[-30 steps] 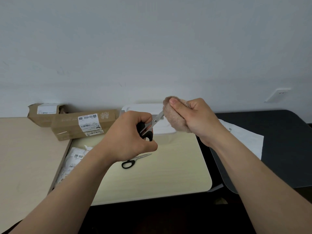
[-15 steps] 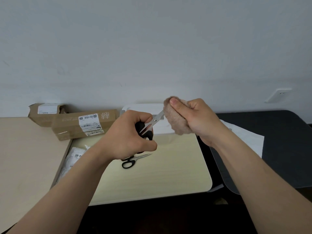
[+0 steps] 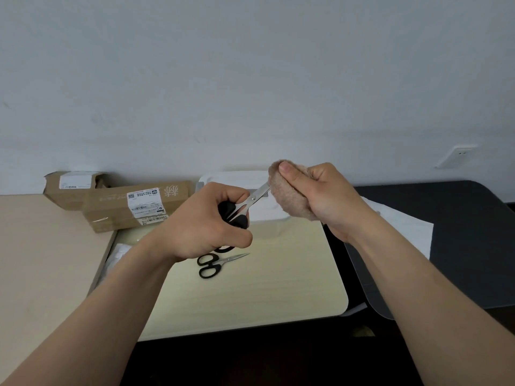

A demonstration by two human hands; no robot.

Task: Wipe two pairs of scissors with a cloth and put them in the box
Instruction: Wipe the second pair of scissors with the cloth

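My left hand (image 3: 206, 224) grips the black handles of a pair of scissors (image 3: 252, 199), held up over the table with the steel blades pointing up and right. My right hand (image 3: 323, 196) is closed around a tan fuzzy cloth (image 3: 289, 196), which wraps the blade tips. A second black-handled pair of scissors (image 3: 216, 264) lies flat on the pale table (image 3: 250, 296) just below my left hand. A white plastic box (image 3: 237, 179) stands at the table's back edge, partly hidden behind both hands.
Two brown cardboard parcels (image 3: 128, 204) lie at the back left. A beige table (image 3: 41, 260) adjoins on the left, with a white plastic bag (image 3: 115, 257) in the gap. A dark table (image 3: 459, 246) with white paper (image 3: 404, 229) is on the right.
The hands have hardly moved. The cloth stays wrapped on the blades, and my left hand has shifted slightly up, uncovering more of the scissors lying on the table.
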